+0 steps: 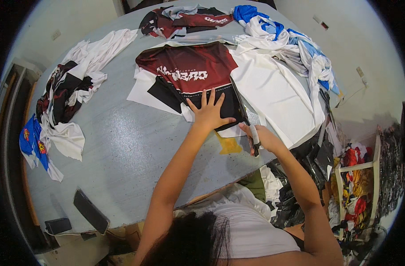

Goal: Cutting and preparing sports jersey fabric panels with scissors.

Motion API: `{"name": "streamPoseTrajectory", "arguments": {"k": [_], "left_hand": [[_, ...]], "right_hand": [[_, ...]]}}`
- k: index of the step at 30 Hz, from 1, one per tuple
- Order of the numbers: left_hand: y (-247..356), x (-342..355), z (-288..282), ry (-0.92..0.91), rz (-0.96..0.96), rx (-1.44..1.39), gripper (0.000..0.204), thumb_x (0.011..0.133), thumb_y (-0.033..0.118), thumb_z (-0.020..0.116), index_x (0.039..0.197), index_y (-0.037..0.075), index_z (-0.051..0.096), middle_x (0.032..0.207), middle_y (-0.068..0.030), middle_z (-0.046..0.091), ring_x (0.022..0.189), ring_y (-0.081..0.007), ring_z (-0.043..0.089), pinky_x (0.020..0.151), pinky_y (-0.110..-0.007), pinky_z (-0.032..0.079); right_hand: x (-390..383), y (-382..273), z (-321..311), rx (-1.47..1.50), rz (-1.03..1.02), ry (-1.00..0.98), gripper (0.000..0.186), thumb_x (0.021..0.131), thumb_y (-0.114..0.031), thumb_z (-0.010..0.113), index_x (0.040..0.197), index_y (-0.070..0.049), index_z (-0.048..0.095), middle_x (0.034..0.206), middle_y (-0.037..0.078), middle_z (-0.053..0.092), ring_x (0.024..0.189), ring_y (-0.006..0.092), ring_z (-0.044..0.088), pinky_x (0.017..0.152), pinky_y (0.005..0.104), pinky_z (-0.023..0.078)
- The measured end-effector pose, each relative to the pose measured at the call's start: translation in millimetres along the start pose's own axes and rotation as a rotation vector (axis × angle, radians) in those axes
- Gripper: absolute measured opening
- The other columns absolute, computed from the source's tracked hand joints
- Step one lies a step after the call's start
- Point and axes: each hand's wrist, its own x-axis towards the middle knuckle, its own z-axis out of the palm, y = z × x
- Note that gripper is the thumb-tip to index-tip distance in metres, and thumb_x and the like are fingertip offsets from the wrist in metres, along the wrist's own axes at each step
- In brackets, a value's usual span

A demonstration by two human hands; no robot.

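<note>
A maroon and black printed fabric piece point(189, 62) lies on the grey table with white pieces partly beneath it. My left hand point(209, 113) rests spread on its lower black section, fingers apart. My right hand point(260, 137) grips black-handled scissors point(255, 142) just right of it, with the blades reaching along the black fabric's right edge; whether they are open is unclear. A large white fabric piece point(278, 97) lies immediately to the right.
Fabric piles lie on the table's left point(65, 102), back point(184, 20) and right point(267, 29). A phone point(90, 210) and a small dark block point(57, 225) sit near the front-left edge point(136, 224). A rack of colourful cloth point(357, 190) stands at the lower right.
</note>
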Motion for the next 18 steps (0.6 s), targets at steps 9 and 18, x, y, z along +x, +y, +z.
{"name": "streamPoseTrajectory", "arguments": {"k": [9, 18], "left_hand": [[4, -2, -4, -0.026, -0.015, 0.009, 0.095, 0.064, 0.075, 0.053, 0.14, 0.024, 0.028, 0.149, -0.0122, 0.012, 0.137, -0.0345, 0.007, 0.092, -0.075, 0.002], [-21, 12, -67, -0.205, -0.209, -0.094, 0.059, 0.078, 0.057, 0.053, 0.122, 0.019, 0.053, 0.126, -0.0145, 0.051, 0.113, -0.0322, 0.05, 0.091, -0.05, 0.04]], "right_hand": [[-2, 6, -1, 0.009, -0.04, 0.016, 0.057, 0.087, -0.049, 0.051, 0.065, 0.003, 0.053, 0.049, 0.006, 0.05, 0.041, 0.0169, 0.057, 0.04, 0.0285, 0.045], [-21, 50, 13, 0.562, -0.04, -0.17, 0.049, 0.084, -0.05, 0.056, 0.073, -0.002, 0.053, 0.061, 0.007, 0.053, 0.047, 0.0201, 0.059, 0.046, 0.0311, 0.048]]}}
